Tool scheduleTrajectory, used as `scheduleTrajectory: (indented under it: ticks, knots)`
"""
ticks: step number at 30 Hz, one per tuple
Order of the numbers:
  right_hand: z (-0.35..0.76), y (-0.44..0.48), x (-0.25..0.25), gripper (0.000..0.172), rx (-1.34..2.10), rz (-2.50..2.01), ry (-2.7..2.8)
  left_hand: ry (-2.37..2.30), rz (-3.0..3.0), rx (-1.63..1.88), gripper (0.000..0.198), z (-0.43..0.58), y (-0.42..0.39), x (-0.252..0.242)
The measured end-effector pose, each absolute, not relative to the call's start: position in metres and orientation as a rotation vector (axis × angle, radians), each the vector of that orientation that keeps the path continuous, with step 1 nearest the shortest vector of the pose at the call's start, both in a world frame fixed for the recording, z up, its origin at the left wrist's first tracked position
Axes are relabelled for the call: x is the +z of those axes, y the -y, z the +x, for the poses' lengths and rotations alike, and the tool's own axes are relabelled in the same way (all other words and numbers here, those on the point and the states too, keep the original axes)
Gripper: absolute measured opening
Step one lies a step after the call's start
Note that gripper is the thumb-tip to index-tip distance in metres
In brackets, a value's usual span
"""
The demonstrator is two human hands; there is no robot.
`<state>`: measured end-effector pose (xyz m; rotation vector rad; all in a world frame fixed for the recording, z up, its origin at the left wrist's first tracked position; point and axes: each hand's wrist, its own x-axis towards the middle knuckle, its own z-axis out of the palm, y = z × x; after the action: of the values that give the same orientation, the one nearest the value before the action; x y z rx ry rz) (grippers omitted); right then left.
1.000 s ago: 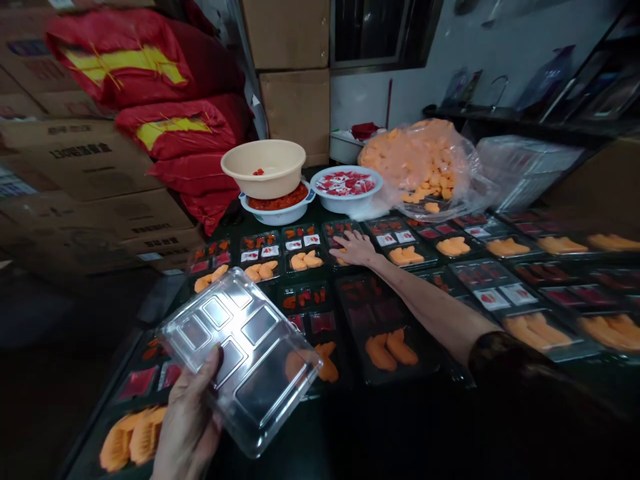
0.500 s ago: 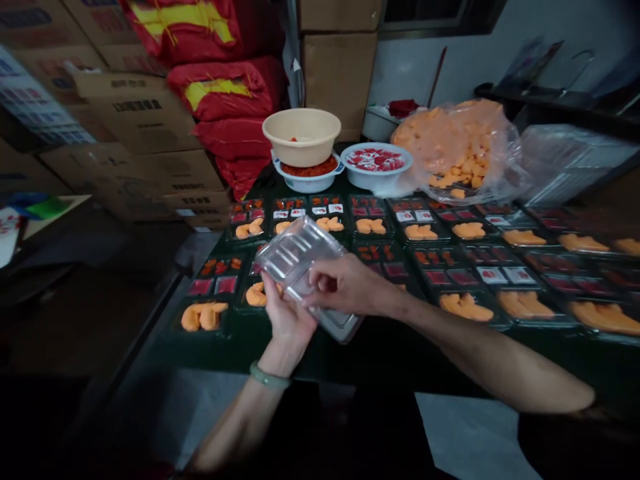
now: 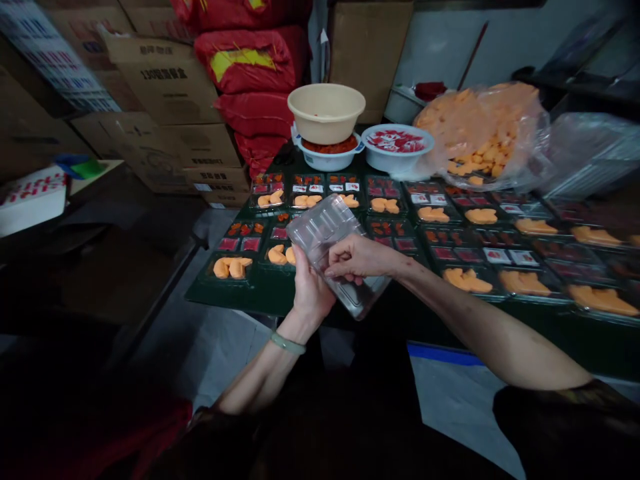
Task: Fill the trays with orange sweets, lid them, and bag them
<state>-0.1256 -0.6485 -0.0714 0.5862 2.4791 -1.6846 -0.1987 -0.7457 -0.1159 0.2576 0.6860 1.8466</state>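
A clear plastic compartmented lid point(image 3: 320, 233) stands tilted between my hands, above the front of the table. My left hand point(image 3: 311, 287) grips it from below and my right hand point(image 3: 360, 259) lies across its face, fingers curled over it. Part of the lid is hidden behind my hands. Close behind them, rows of black trays point(image 3: 245, 245) hold orange slices and red pieces on a dark green table top point(image 3: 240, 293). Neither hand touches the trays.
A beige bowl point(image 3: 326, 110) sits in a white bowl of red sauce point(image 3: 327, 160), beside a white bowl of red-and-white pieces point(image 3: 397, 143). A plastic bag of orange pieces point(image 3: 480, 133) and bagged clear lids point(image 3: 590, 153) lie behind the trays. Cardboard cartons point(image 3: 165, 73) and red sacks point(image 3: 250, 60) stand at back left.
My right hand has left the trays and joined my left on the lid, which moved from lower left to the middle. The view has swung, shifting the table rightward.
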Motion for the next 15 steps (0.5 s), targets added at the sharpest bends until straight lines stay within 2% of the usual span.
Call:
scheduleTrajectory:
  ticks: [3,5,8,10,11,15]
  knots:
    - [-0.129,0.652,-0.071,0.022,-1.626,0.593,-2.484,-0.682,0.253,1.858,0.072,-0.201,0.748,-0.118]
    - [-0.132,0.66,-0.072,0.02,-1.468,0.609,-2.616,-0.654,0.261,1.913,0.07,-0.203,0.748,-0.12]
    - [-0.136,0.682,-0.077,0.01,-0.872,0.732,-3.024,-0.661,0.253,2.086,0.058,-0.204,0.746,-0.124]
    - [-0.139,0.697,-0.08,0.011,-0.497,0.748,-3.166,-0.701,0.243,2.113,0.055,-0.204,0.746,-0.125]
    - [-0.141,0.702,-0.081,0.012,-0.413,0.718,-3.19,-0.724,0.245,2.102,0.055,-0.205,0.745,-0.125]
    - [-0.145,0.706,-0.075,0.015,-0.44,0.636,-3.226,-0.738,0.28,2.165,0.06,-0.211,0.744,-0.124]
